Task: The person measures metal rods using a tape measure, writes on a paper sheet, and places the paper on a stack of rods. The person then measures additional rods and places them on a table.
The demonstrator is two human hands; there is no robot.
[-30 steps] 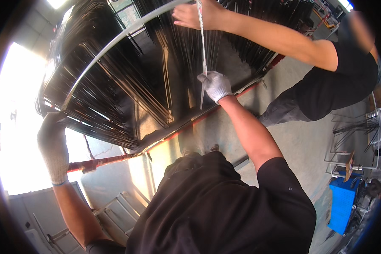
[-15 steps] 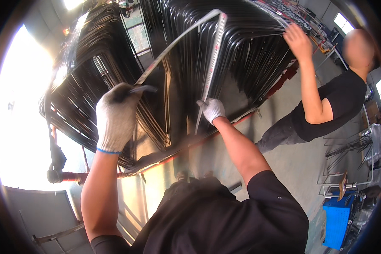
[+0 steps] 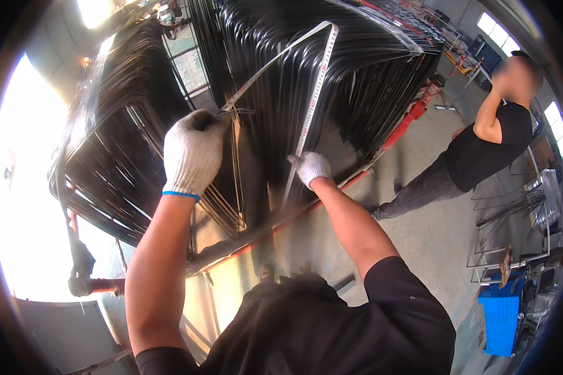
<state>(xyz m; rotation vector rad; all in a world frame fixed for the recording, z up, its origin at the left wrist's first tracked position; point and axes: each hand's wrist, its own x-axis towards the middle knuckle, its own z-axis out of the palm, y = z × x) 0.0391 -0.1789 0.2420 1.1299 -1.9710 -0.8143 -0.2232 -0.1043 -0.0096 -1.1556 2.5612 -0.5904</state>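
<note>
A white tape measure blade (image 3: 316, 94) rises from my left hand, folds sharply over above the black bent rods (image 3: 369, 75), and slants down to my right hand. My left hand (image 3: 194, 150), in a white knit glove with a blue cuff edge, is closed around the tape's near end; any case is hidden inside the fist. A thin dark piece (image 3: 239, 112) juts out beside those fingers; its kind is unclear. Gloved too, my right hand (image 3: 311, 169) pinches the blade between thumb and fingers, with a free end hanging below.
A second dense stack of black bent rods (image 3: 116, 131) stands at the left. The rack's red front rail (image 3: 234, 253) runs before me. On the right, a co-worker (image 3: 491, 144) stands with a hand raised to the head. A blue perforated bin (image 3: 500, 325) is at the lower right.
My left hand has shifted right and slightly up, bringing its end of the tape along. My right hand stays nearly in place. The co-worker has drawn the hand back from the rods to the head.
</note>
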